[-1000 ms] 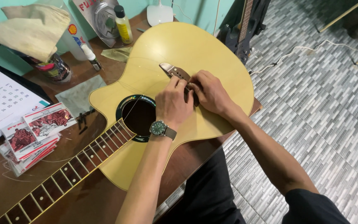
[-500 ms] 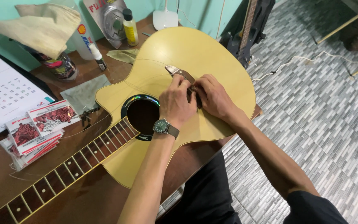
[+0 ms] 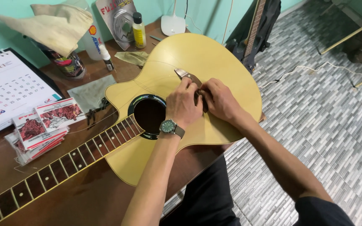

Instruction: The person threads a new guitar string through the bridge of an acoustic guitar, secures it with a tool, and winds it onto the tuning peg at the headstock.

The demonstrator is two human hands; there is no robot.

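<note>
- The guitar neck (image 3: 51,167) runs from the lower left corner up to the body, dark fretboard with pale frets, over the brown worktop (image 3: 84,201).
- The left hand (image 3: 184,106), with a green-faced watch (image 3: 171,127) on its wrist, rests on the guitar (image 3: 206,54) just right of the round soundhole (image 3: 149,115).
- The right hand (image 3: 219,100) lies beside it, fingertips meeting the left hand's over the dark bridge (image 3: 186,75).
- Both hands are curled with fingers pinched at the bridge; what each grip holds, if anything, is hidden, so I cannot tell.
- The pale yellow guitar body lies flat, face up, across the worktop, its lower edge overhanging toward the person.
- Left of the body: a stack of red and white packets (image 3: 42,125), and a desk calendar (image 3: 9,92) behind them.
- A grey cloth (image 3: 91,92) lies just beside the guitar's upper shoulder.
- Farther back, near the wall: a beige rag (image 3: 51,25) draped over a can (image 3: 70,65), a small yellow bottle (image 3: 138,30) and a white lamp base (image 3: 173,25).
- A second guitar (image 3: 254,33) leans upright past the worktop, above the grey tiled floor (image 3: 323,125).
</note>
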